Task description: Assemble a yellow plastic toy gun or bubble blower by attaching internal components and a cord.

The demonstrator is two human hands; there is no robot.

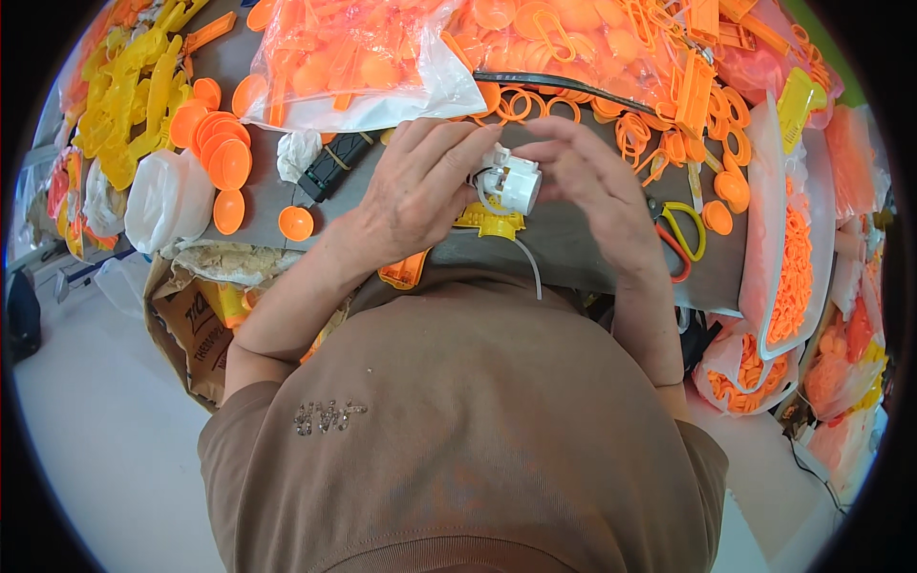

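Observation:
My left hand (425, 181), fingers curled, grips a white plastic mechanism (516, 181) with a round cap-like end and a thin clear tube (528, 256) hanging from it. My right hand (597, 181) is just to its right, fingers apart and partly bent; whether a fingertip touches the white piece I cannot tell. Below the mechanism is a yellow plastic part (497, 222), partly hidden by it and the tube. An orange plastic piece (403, 270) lies at the table's near edge by my left wrist.
Orange cups (229, 162) and a dark tool (334, 164) lie to the left. Scissors (680, 239) with yellow and orange handles are at the right. Bags of orange parts (353, 57) fill the far side. A bin of small orange pieces (791, 277) stands at the right edge.

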